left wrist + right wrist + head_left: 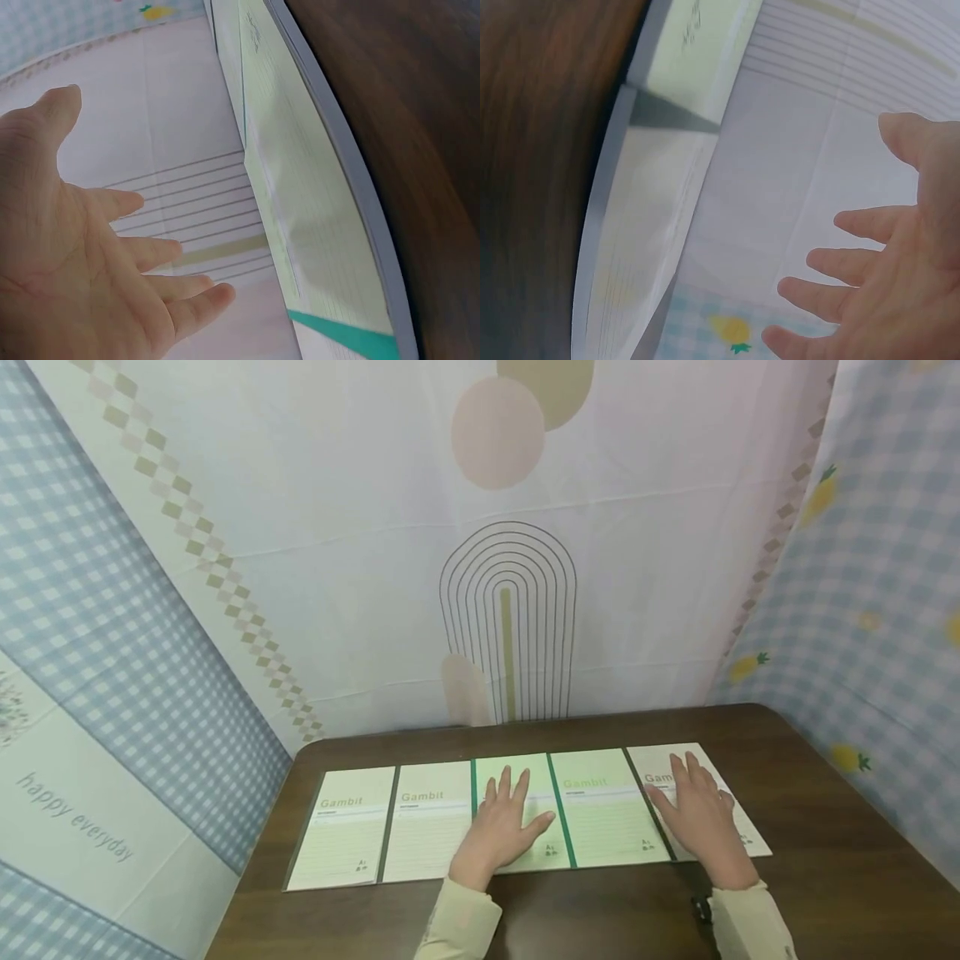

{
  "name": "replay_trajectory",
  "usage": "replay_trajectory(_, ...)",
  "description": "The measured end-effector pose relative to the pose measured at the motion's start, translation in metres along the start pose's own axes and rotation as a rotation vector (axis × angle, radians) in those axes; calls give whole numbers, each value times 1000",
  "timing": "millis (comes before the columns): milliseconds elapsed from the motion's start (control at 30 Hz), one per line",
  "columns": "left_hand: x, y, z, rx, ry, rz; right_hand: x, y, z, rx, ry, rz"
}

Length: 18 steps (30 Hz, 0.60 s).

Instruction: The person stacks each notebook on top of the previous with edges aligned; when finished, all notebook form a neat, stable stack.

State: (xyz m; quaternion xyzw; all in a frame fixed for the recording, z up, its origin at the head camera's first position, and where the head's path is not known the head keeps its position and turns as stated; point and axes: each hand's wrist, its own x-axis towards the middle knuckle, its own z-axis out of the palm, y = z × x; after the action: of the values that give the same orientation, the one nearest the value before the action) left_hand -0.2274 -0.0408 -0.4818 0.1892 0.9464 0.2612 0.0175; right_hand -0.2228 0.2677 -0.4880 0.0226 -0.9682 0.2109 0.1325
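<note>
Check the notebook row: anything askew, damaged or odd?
Nothing stands out: the five notebooks lie side by side in a row on the table, no damage visible. The left hand and right hand each partly hide one.

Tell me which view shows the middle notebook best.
The head view: it shows most of the middle notebook from above, though the left hand covers part. The left wrist view gives a close but steeply slanted look; the right wrist view doesn't show it.
</note>
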Motion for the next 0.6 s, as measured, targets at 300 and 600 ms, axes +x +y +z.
replay_trajectory(300,7,9,4,-4,-48,7,0,12,-4,2,2,24)
replay_trajectory(600,14,21,10,-20,-79,19,-2,18,-9,15,-29,50)
